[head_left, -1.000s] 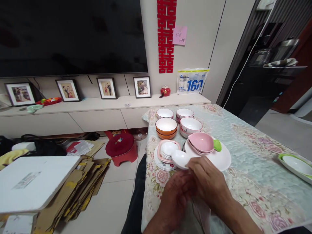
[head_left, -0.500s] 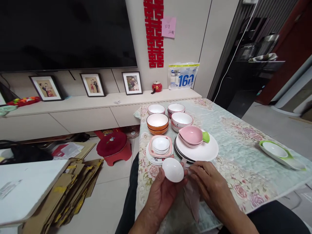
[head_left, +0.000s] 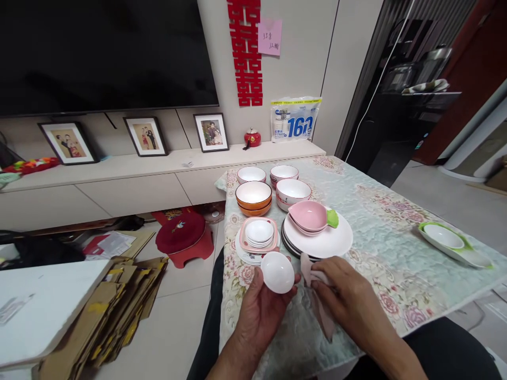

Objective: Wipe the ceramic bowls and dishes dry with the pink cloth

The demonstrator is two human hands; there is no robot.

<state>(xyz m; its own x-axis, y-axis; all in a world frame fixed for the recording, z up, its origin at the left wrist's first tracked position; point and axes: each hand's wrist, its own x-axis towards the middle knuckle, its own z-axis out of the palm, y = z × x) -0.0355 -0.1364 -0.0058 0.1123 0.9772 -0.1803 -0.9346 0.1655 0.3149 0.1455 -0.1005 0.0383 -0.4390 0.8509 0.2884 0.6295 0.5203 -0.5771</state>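
Head view: cloth (head_left: 324,316) pinched in right hand (head_left: 345,285) has been drawn just clear of white bowl (head_left: 278,272) cradled in half-curled left hand (head_left: 259,314), contact judged paused.

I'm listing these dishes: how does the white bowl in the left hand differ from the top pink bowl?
The white bowl is held tilted in the left hand; the pink bowl sits stacked, unheld. The white bowl is round and plain; the pink bowl has a pointed tip and a green end. Both show their insides.
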